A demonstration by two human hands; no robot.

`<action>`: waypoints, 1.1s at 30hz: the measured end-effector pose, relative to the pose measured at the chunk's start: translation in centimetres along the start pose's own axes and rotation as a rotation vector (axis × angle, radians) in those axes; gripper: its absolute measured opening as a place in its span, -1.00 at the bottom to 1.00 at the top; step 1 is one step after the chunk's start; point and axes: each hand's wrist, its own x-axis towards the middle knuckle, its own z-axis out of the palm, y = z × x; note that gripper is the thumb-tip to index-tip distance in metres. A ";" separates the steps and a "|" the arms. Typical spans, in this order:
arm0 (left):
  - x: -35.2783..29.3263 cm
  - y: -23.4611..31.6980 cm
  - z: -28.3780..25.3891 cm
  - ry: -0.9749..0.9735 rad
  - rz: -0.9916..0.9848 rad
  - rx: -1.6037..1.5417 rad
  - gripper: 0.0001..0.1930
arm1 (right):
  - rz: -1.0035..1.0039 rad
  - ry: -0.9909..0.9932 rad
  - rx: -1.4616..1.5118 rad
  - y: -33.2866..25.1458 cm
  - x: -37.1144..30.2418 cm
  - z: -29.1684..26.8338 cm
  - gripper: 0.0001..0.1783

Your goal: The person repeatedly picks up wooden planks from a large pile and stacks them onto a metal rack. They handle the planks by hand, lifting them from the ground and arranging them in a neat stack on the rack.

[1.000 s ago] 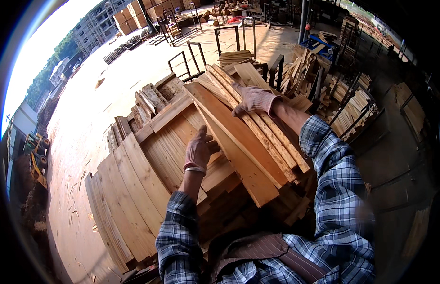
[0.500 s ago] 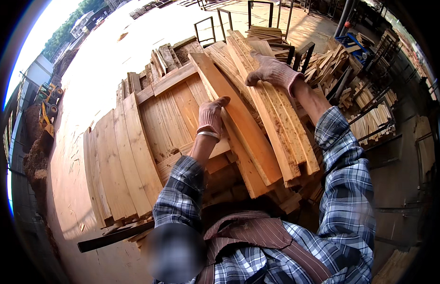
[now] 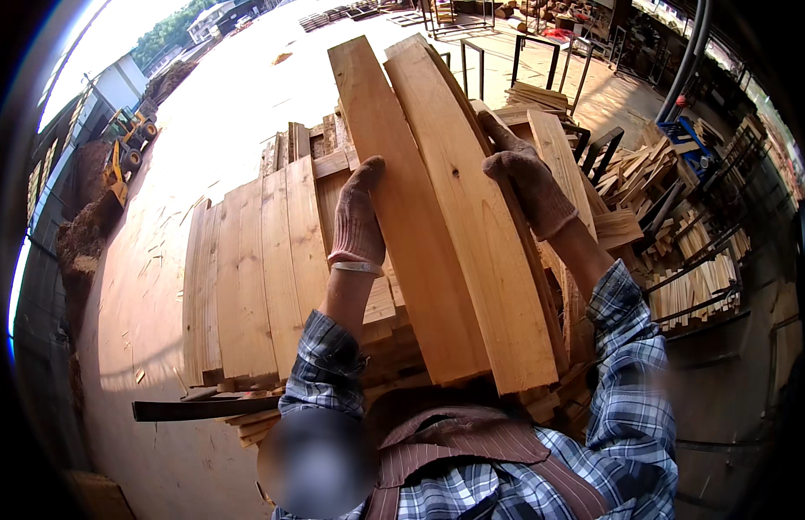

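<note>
Two wide wooden planks, a left one (image 3: 409, 221) and a right one (image 3: 473, 234), are raised side by side over the wood stack, with their far ends apart. More boards show edge-on behind the right plank. My left hand (image 3: 359, 212), in a dusty knitted glove, grips the left plank's outer edge. On the other side, my gloved right hand (image 3: 528, 182) clasps the right edge of the boards, thumb toward the front. The fingers behind the wood are hidden on both hands. Under the planks lies a stack of boards (image 3: 246, 269), laid in a row at left.
A rough-edged timber (image 3: 554, 147) lies to the right of my right hand. Beyond it are black metal frames (image 3: 537, 56) and heaps of offcuts (image 3: 623, 165). A dark bar (image 3: 203, 407) juts out at the stack's near left. A yellow loader (image 3: 125, 152) stands far left.
The planks have been raised and turned so their broad faces show. My left hand has moved to the left plank's outer edge, and my right hand has come nearer along the boards.
</note>
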 end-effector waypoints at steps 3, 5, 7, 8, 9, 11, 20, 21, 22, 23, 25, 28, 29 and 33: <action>-2.8 5.0 1.4 -0.103 0.348 0.150 -0.67 | -0.042 -0.129 0.100 -1.6 0.8 4.3 -0.07; -3.4 8.8 -0.7 -0.134 0.689 0.378 -0.67 | -0.192 -0.240 0.201 -2.7 1.6 9.4 -0.02; -5.7 14.9 2.3 -0.178 0.485 0.333 -0.68 | -0.332 -0.256 0.164 -4.2 2.6 13.2 0.06; -6.4 17.3 2.8 -0.117 0.533 0.410 -0.69 | -0.403 -0.280 0.155 -4.8 3.4 15.4 0.11; -6.3 20.2 2.4 -0.154 0.546 0.412 -0.69 | -0.501 -0.259 0.086 -5.0 4.3 17.5 0.15; -7.5 24.1 2.4 -0.166 0.727 0.532 -0.63 | -0.734 -0.250 -0.058 -4.5 6.6 20.6 0.19; -8.5 19.9 -15.7 0.166 0.704 0.606 -0.60 | -0.393 -0.311 -0.251 7.2 3.5 26.5 0.25; -8.7 19.7 -15.9 0.180 0.736 0.658 -0.60 | -0.464 -0.284 -0.304 8.0 3.7 26.7 0.25; -8.8 19.7 -16.2 0.193 0.768 0.713 -0.60 | -0.603 -0.207 -0.477 8.6 4.3 27.1 0.23; -8.7 19.2 -16.7 0.200 0.783 0.762 -0.60 | -0.585 -0.152 -0.503 8.6 4.1 27.7 0.22; -8.8 19.0 -15.4 0.096 0.722 0.587 -0.61 | -0.547 -0.043 -0.554 7.9 3.6 28.6 0.21; -9.0 18.4 -12.1 0.087 0.719 0.554 -0.70 | -0.553 -0.013 -0.591 5.8 4.3 26.9 0.17; -9.0 18.0 -10.9 0.065 0.660 0.527 -0.70 | -0.503 -0.012 -0.596 5.0 4.6 25.7 0.16; -8.0 14.7 -8.7 -0.048 0.382 0.485 -0.70 | -0.150 -0.185 0.084 2.5 4.6 19.3 -0.20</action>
